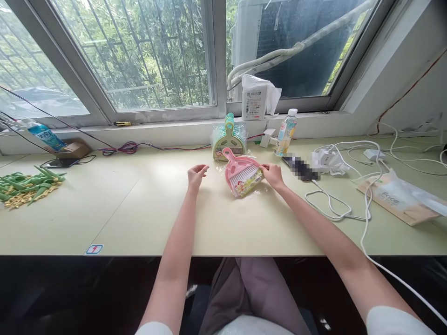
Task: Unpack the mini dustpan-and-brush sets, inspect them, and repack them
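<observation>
A pink dustpan and brush set (241, 174) in clear plastic wrap is tilted over the pale green table, its handle pointing up and left. My right hand (273, 175) pinches its right edge. To the left of the set, my left hand (198, 177) is raised near the table surface with its fingers curled and a gap between thumb and fingertips; nothing shows in it. Behind the pink set, against the window ledge, stands a stack of green dustpan sets (229, 139), also in clear wrap.
Green and yellow items (30, 186) lie piled on the table (139, 223) at far left. On the right are a bottle (286, 132), a phone (301, 168), white cables and a tissue pack (401, 197). Another tissue pack (254, 100) sits on the ledge.
</observation>
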`<state>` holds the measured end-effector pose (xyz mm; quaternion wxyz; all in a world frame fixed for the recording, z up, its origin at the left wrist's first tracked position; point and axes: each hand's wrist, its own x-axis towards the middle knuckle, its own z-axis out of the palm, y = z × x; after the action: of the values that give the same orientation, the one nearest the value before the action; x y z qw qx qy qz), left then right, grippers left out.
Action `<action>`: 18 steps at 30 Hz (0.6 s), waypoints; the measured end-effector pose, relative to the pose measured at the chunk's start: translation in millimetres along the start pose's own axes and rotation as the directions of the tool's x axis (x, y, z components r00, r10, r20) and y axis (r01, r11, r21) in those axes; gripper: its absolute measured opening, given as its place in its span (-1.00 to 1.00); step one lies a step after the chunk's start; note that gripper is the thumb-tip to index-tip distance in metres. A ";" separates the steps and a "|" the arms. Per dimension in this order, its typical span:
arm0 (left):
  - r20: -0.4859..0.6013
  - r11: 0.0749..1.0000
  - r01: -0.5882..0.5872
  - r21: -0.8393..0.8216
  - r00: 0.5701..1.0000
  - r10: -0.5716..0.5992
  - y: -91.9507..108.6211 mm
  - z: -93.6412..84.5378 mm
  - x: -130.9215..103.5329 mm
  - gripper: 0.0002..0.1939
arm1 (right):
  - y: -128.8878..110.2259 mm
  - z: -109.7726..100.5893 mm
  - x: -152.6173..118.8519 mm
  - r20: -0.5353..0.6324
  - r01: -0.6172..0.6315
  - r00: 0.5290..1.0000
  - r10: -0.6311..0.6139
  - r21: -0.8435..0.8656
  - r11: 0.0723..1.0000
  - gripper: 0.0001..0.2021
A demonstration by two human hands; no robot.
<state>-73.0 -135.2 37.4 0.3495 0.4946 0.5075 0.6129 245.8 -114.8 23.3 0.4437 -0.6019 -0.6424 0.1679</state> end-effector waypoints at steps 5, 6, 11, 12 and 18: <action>0.121 0.999 -0.050 -0.012 0.991 0.051 0.5 6.9 -5.3 -0.59 | 16.0 -21.8 -35.1 0.061 -0.128 0.991 0.121 0.113 0.985 -0.75; 0.135 0.998 -0.064 -0.017 0.989 0.066 0.4 7.9 -6.7 -0.59 | 16.2 -22.3 -37.7 0.064 -0.142 0.989 0.135 0.136 0.980 -0.76; 0.180 0.996 -0.091 -0.017 0.979 0.093 5.4 12.3 -14.1 -0.68 | 12.7 -13.2 -37.1 0.089 -0.168 0.985 0.151 0.226 0.960 -0.79; 0.190 0.996 -0.087 -0.012 0.978 0.088 7.1 13.5 -15.4 -0.69 | 12.8 -11.0 -36.7 0.093 -0.179 0.983 0.161 0.236 0.955 -0.79; 0.271 0.998 -0.068 0.014 0.961 0.061 10.4 24.0 -19.5 -0.56 | 16.1 -5.7 -39.3 0.091 -0.203 0.979 0.185 0.288 0.936 -0.81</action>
<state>-43.9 -149.2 42.5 0.3896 0.5939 0.4459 0.5447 255.5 -149.4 -0.1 0.4897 -0.5837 -0.5611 0.3237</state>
